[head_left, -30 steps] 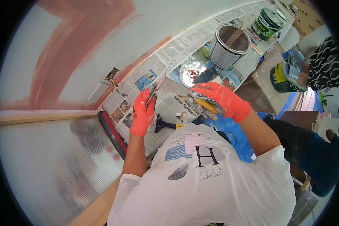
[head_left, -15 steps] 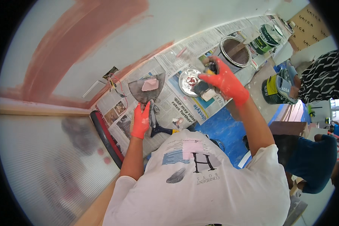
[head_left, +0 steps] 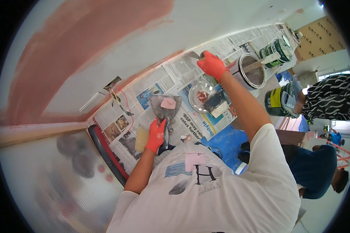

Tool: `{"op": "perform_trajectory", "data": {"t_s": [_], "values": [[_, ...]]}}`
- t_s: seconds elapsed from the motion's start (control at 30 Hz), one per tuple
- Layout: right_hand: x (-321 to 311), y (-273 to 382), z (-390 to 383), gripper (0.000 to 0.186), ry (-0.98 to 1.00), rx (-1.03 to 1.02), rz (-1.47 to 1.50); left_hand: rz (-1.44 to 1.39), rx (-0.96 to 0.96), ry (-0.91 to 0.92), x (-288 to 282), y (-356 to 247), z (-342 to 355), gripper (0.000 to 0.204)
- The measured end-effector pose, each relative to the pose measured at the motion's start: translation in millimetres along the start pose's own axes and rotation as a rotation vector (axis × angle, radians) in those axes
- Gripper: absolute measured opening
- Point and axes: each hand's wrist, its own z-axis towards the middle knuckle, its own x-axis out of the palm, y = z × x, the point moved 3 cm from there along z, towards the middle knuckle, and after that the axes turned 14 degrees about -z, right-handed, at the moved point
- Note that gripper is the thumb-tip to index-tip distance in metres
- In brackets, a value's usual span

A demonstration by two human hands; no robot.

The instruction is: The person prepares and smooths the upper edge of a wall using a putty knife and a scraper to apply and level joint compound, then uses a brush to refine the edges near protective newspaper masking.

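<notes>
My left hand (head_left: 155, 136) is closed on a wide scraper (head_left: 165, 110), whose grey blade carries a lump of pink paste (head_left: 168, 103). A yellow rectangular pad (head_left: 141, 138) lies beside that hand. Farther forward, my right hand (head_left: 213, 65) grips a narrower scraper (head_left: 192, 55) above the newspapers (head_left: 179, 72); its handle is mostly hidden. Both hands wear paint-smeared orange gloves. Below my right hand, a shallow metal lid (head_left: 200, 93) with red residue lies beside a dark, pale-edged tool (head_left: 216, 105).
An open can (head_left: 252, 72) with a stir stick and green buckets (head_left: 276, 52) stand rightward. Loose wires (head_left: 118, 97) hang from the wall. A blue sheet (head_left: 227, 141) covers the floor. People in patterned clothing (head_left: 326, 97) and a dark teal top (head_left: 311, 171) are at the right.
My right hand has moved forward and up, away from my left hand. The wide scraper has turned to show its blade face and pink paste.
</notes>
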Motion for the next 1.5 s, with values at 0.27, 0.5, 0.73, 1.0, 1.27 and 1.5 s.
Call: {"op": "perform_trajectory", "data": {"t_s": [0.27, 0.5, 0.73, 1.0, 1.27, 1.5], "values": [[-1.9, 16.2, 50.7, 0.04, 0.076, -0.067, -0.277, 0.213, 0.009, 0.132, 0.5, 19.0, -11.8, 0.047], [-14.0, 36.7, 75.4, 0.044, 0.195, -0.194, -0.493, 0.3, 0.005, 0.157, -0.7, 24.2, -16.8, 0.049], [-29.7, 47.1, 98.9, 0.047, 0.22, -0.22, -0.541, 0.479, 0.176, 0.177, -0.5, 14.9, -18.8, 0.05], [-41.1, 25.6, 107.0, 0.039, 0.083, -0.204, -0.334, 0.398, 0.189, 0.147, 0.3, 16.3, -18.3, 0.048], [-52.8, 1.5, 94.4, 0.037, 0.191, -0.127, -0.331, 0.4, 0.012, 0.176, 3.4, 4.5, -14.6, 0.046], [-38.0, -4.4, 114.7, 0.039, 0.143, -0.139, -0.368, 0.193, -0.188, 0.152, 0.7, 12.9, -12.8, 0.048]]}}
